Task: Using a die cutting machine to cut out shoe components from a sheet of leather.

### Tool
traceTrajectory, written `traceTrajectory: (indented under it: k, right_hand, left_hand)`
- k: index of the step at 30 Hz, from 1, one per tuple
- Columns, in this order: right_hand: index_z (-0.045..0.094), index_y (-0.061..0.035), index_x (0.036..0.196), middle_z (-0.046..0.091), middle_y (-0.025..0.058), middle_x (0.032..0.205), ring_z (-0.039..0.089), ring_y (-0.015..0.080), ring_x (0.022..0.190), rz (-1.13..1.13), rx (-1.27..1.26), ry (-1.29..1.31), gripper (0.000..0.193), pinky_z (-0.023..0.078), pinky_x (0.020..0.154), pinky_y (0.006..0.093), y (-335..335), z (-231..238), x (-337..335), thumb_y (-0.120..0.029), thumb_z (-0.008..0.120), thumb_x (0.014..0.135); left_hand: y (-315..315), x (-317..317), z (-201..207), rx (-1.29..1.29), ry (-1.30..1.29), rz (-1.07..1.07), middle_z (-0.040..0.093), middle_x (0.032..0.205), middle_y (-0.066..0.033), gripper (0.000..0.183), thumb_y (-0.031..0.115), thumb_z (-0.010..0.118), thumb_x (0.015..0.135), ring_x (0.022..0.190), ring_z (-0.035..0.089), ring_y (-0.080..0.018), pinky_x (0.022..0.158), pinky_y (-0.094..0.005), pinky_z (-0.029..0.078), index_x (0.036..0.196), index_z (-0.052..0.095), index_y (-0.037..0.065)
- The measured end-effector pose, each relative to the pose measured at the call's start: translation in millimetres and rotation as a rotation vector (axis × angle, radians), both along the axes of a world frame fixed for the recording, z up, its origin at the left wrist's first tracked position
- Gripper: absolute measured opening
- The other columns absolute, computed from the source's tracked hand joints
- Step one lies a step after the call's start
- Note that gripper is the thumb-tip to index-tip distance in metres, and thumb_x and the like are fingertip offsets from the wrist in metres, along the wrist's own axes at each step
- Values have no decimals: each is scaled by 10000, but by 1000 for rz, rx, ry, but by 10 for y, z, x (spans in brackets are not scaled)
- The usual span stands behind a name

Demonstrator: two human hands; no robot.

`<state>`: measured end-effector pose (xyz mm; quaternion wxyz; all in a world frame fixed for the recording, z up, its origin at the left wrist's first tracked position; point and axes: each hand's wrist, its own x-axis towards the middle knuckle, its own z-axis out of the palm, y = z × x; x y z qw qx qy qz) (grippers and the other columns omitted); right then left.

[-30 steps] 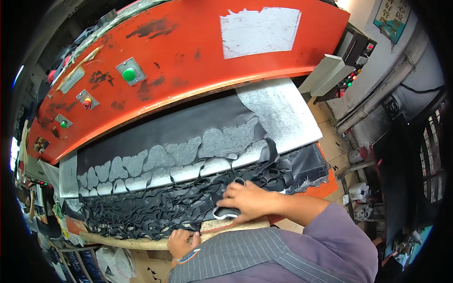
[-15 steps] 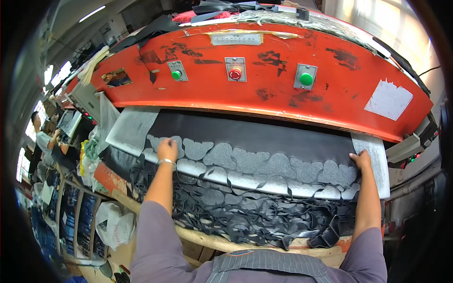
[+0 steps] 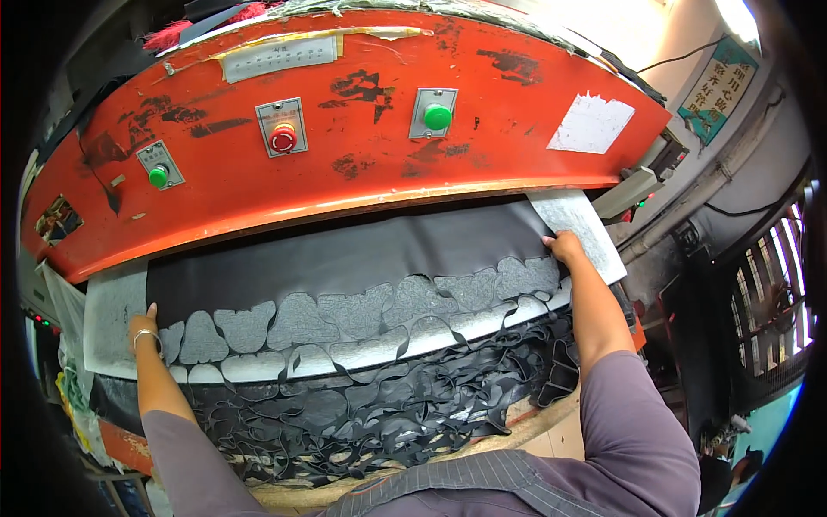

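Observation:
A wide black sheet [image 3: 345, 250], perhaps leather, lies on a pale cutting board [image 3: 117, 323] beneath the red press. Its near edge is scalloped by rounded cut-outs, with grey fuzzy material [image 3: 353, 314] showing in them. My left hand [image 3: 144, 327], with a bracelet at the wrist, grips the sheet's left edge, thumb pointing up. At the opposite edge my right hand [image 3: 565, 247] pinches the sheet's right side between thumb and fingers. Thin black offcut strips [image 3: 362, 414] hang in a tangle from the near edge, over the board's front.
The red press beam [image 3: 345, 112] spans the far side, low over the sheet. It carries a red button [image 3: 282, 138], a green button [image 3: 438, 116] and another green button [image 3: 158, 177]. A wooden rail [image 3: 293, 495] runs before me. A pipe [image 3: 715, 177] stands at right.
The view has swung to the right. My left hand has moved from the cut-outs along the near edge to the sheet's left edge. My right hand stays at the right edge.

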<state>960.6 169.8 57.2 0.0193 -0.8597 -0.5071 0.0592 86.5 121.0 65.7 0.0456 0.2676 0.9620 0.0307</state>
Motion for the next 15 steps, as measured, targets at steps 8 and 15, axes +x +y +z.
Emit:
traceTrajectory:
  k: [8, 15]
  right_hand:
    - [625, 78, 1138, 645, 262, 1102, 621, 358, 1065, -100, 102, 204, 627, 468, 909, 382, -445, 17, 259, -410, 750, 765]
    - [662, -5, 1112, 659, 234, 1068, 627, 359, 1037, -108, 26, 157, 543, 474, 891, 409, -478, 140, 301, -455, 686, 808]
  left_hand:
    - [-207, -280, -251, 106, 43, -58, 594, 1258, -167, 650, 580, 596, 831, 1194, 538, -357, 1040, -502, 325, 1225, 586, 63]
    - [-600, -287, -197, 105, 66, -157, 637, 1066, -237, 559, 534, 597, 851, 993, 606, -424, 848, -502, 432, 986, 643, -6]
